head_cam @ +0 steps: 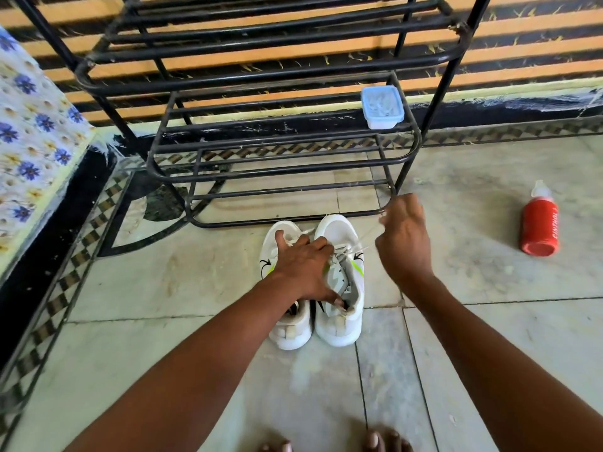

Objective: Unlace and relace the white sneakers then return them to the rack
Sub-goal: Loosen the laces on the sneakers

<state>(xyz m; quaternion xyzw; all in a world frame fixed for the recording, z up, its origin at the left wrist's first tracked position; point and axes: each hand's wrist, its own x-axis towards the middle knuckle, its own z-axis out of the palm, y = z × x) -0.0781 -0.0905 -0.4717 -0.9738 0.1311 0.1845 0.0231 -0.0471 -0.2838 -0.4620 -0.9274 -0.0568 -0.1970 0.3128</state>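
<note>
Two white sneakers stand side by side on the floor, toes toward the black metal rack (280,164). The left sneaker (290,327) is largely covered by my left hand (303,269), which lies across both shoes with its thumb in the collar of the right sneaker (339,230). My right hand (404,239) is raised to the right of that shoe and pinches a white lace (354,248), pulled taut and blurred from the eyelets up to the fingers.
A small lidded plastic box (382,107) sits on the rack's right end. A red bottle (540,228) lies on the tiled floor to the right. A floral-covered surface (32,132) stands at the left. My toes (378,442) show at the bottom edge.
</note>
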